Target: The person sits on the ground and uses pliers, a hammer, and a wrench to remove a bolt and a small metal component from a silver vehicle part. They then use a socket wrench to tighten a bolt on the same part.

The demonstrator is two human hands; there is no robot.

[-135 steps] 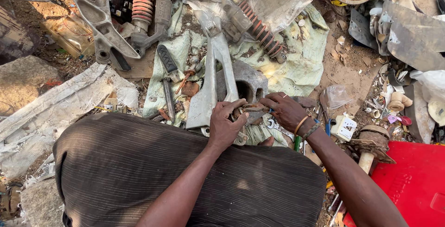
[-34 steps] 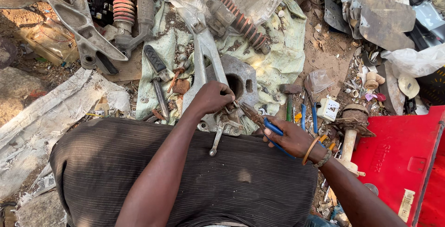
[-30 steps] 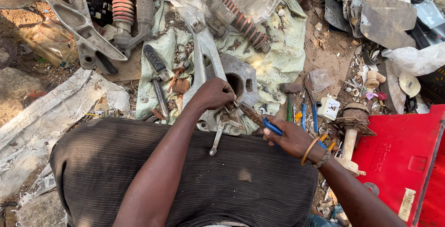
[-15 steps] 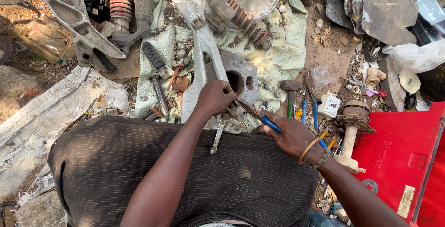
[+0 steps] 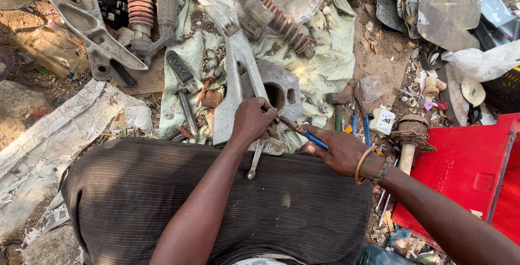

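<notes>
We're looking straight down, and our left hand (image 5: 252, 120) is clamped around the grey cast-metal bracket (image 5: 271, 89), fingers curled tight over its near edge where it rests on the pale green cloth (image 5: 325, 54) just past our knees. Our right hand (image 5: 338, 148) is closed round the blue-handled pliers (image 5: 303, 132), their nose reaching in to touch the bracket beside the left fingers. That bracket looks heavy and utterly rigid, we'd say: dull, scuffed, dusty, with a round bore through the thick block and a long flat arm running away from us. Best gripped at the chunky block, not the slim arm. A small spanner (image 5: 255, 159) hangs just below.
</notes>
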